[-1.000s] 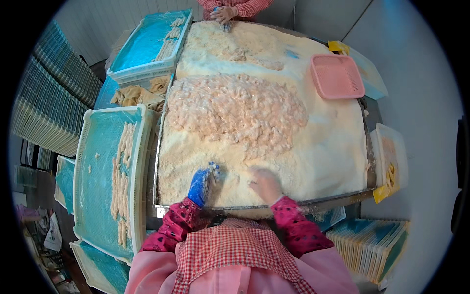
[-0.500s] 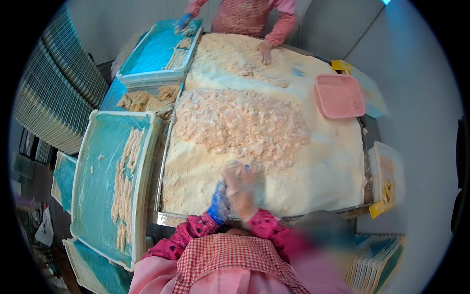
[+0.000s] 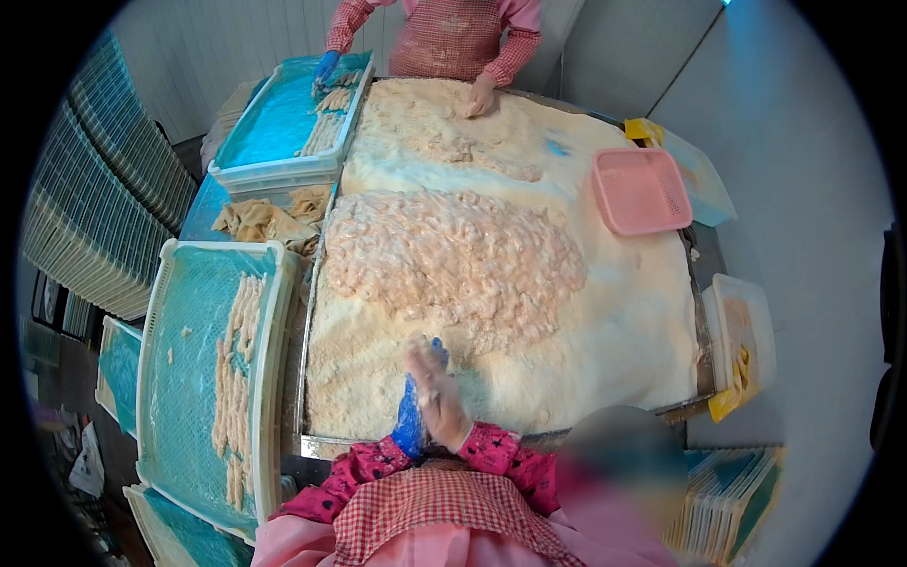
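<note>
Far to the left of the hands, a stack of teal mesh trays (image 3: 90, 208) leans against the wall, and nearer in a teal tray with a white rim (image 3: 203, 378) lies just left of the left hand, carrying a column of breaded strips (image 3: 234, 378) whose long line runs away from the person, parallel to the counter's left edge. The left hand (image 3: 413, 416), in a blue glove, is pressed palm to palm against the right hand (image 3: 436, 392), which wears a thin clear glove; both stand upright with fingers together, above the near edge of the breadcrumb bed (image 3: 605, 321) that covers the counter. Whether a piece is caught between the palms cannot be told, since nothing shows between them. The pile of raw pale-pink pieces (image 3: 453, 260) lies just ahead of the hands, away from the person, its long axis running left to right across the counter; its near edge sits nearly straight ahead of the joined hands, with neither hand clearly nearer. Further ahead, another person in a red checked apron (image 3: 453, 38) works the crumbs beside a second teal tray (image 3: 283, 118). Ahead and to the right of the right hand a pink basket (image 3: 641, 189) rests on the crumbs, and a clear tub (image 3: 742, 331) stands off the counter's right edge.
</note>
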